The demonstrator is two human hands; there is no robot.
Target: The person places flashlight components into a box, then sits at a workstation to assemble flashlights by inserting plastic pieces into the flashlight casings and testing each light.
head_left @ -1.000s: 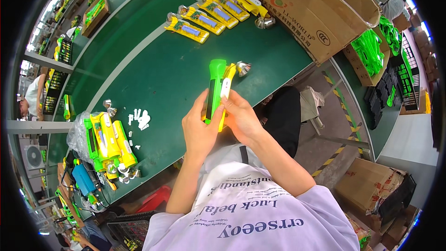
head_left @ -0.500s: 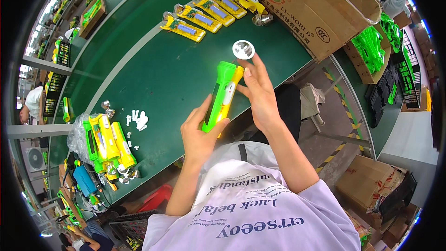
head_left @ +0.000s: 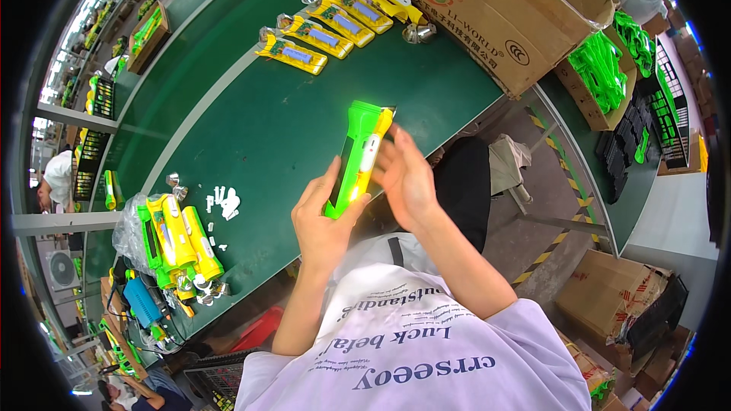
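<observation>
My left hand (head_left: 324,217) is closed around the lower part of a green and yellow flashlight body (head_left: 358,148), which tilts with its wide head pointing away from me. A white switch panel (head_left: 371,154) faces right on its yellow side. At the head's right corner a small shiny edge shows; I cannot tell whether it is the reflector. Close to the yellow side is my right hand (head_left: 411,179), slightly blurred, its fingers apart and nothing visible in them.
Several yellow flashlight halves (head_left: 316,34) with blue cells and reflectors lie at the back, beside a large cardboard box (head_left: 487,19). At left are assembled flashlight bodies (head_left: 179,236), white plastic pieces (head_left: 228,202) and a blue tool (head_left: 141,301). A bin of green parts (head_left: 598,72) stands right.
The round silver reflector in my right hand's fingers is no longer seen there. My right hand has moved down toward me, alongside the flashlight body, which stays in my left hand.
</observation>
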